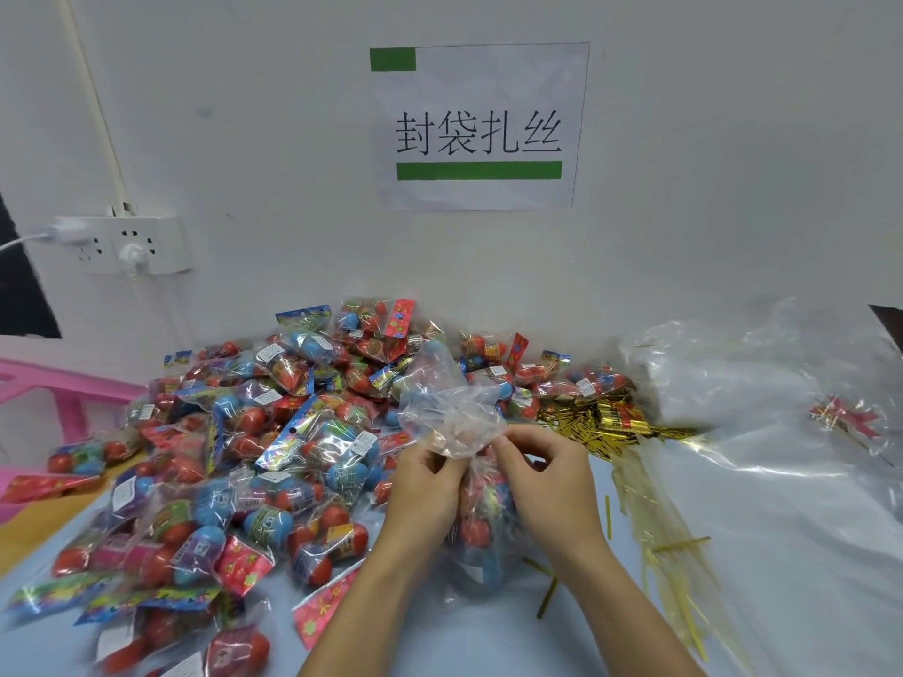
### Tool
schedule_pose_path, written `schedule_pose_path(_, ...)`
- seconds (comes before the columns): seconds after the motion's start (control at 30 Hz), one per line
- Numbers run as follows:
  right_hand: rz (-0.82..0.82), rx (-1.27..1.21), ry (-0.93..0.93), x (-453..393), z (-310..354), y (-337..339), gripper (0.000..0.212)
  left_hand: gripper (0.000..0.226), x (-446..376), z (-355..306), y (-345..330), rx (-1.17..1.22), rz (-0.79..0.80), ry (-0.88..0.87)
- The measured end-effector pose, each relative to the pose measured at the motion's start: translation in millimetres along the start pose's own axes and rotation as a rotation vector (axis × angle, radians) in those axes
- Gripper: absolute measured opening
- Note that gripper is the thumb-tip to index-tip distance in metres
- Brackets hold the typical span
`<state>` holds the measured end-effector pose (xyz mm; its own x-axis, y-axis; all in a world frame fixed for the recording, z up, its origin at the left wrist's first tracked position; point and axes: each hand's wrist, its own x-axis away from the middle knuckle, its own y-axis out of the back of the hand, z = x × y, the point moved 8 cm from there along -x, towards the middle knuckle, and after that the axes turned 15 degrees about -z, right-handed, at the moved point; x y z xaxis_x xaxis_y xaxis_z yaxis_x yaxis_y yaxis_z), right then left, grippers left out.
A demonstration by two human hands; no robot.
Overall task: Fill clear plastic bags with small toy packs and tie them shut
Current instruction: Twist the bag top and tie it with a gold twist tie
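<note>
Two bare arms reach in from 6 o'clock. The left hand (424,486) and the right hand (547,473) sit close together in the middle of the table (440,642). Between them stands a clear bag (481,530) stuffed with red and blue toys. Both hands have their fingers curled around the neck of the bag and squeeze it tight. The loose top of the bag puffs out just above the fingers, toward 12 o'clock.

At 4 o'clock of the hands lie thin gold ties (650,520), some of them loose on the table. At 9 o'clock a big pile of toy packs (234,447) spreads out, up to 12 o'clock. At 3 o'clock lies a heap of empty bags (762,383).

Farther back, on the wall, hangs a paper sign (481,127) at 12 o'clock, and a white socket (122,244) at 10 o'clock.
</note>
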<state>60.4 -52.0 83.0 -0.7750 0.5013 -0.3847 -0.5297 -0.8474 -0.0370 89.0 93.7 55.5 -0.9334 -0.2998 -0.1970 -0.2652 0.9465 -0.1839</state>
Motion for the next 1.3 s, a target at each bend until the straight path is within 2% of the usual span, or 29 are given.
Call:
schedule_pose_path(0.07,0.004,-0.017,-0.014,1.1,0.9,-0.9,0.012,0.021,0.5,-3.7,-1.5,-0.02,0.025,-0.036)
schedule_pose_path(0.27,0.034,0.092,-0.026,2.9,-5.6,-4.6,0.012,0.015,3.5,-12.5,-5.8,0.001,0.089,-0.1)
schedule_pose_path(0.4,0.045,0.121,0.0,3.6,-4.6,-5.4,0.014,0.022,-0.9,-5.9,-1.2,-0.017,0.029,-0.086)
schedule_pose_path(0.57,0.056,0.07,-0.003,3.7,-1.9,-5.9,0.017,0.017,-1.3,-2.2,1.6,0.004,-0.035,-0.042)
schedule_pose_path(0.7,0.094,-0.053,-0.131,5.2,-4.5,-8.7,0.038,0.014,-0.3,-1.0,4.7,0.07,-0.079,0.0)
schedule_pose_path(0.77,0.113,-0.064,-0.169,5.2,-6.7,-9.2,0.04,0.016,-0.6,-0.4,5.9,0.075,-0.097,0.013)
schedule_pose_path(0.93,0.091,-0.072,-0.207,4.8,-15.3,-6.8,0.032,0.02,-0.5,4.4,8.0,0.107,-0.113,0.1)
schedule_pose_path(1.0,0.081,-0.049,-0.205,3.2,-18.5,-5.6,0.031,0.029,0.9,2.6,6.6,0.126,-0.097,0.104)
schedule_pose_path(1.13,0.112,-0.053,-0.242,3.3,-18.1,-4.8,0.033,0.03,4.0,-0.5,3.2,0.146,-0.067,0.115)
schedule_pose_path(1.3,0.163,-0.012,-0.168,3.8,-9.7,-3.8,0.02,0.035,5.3,-3.0,1.7,0.146,-0.037,0.101)
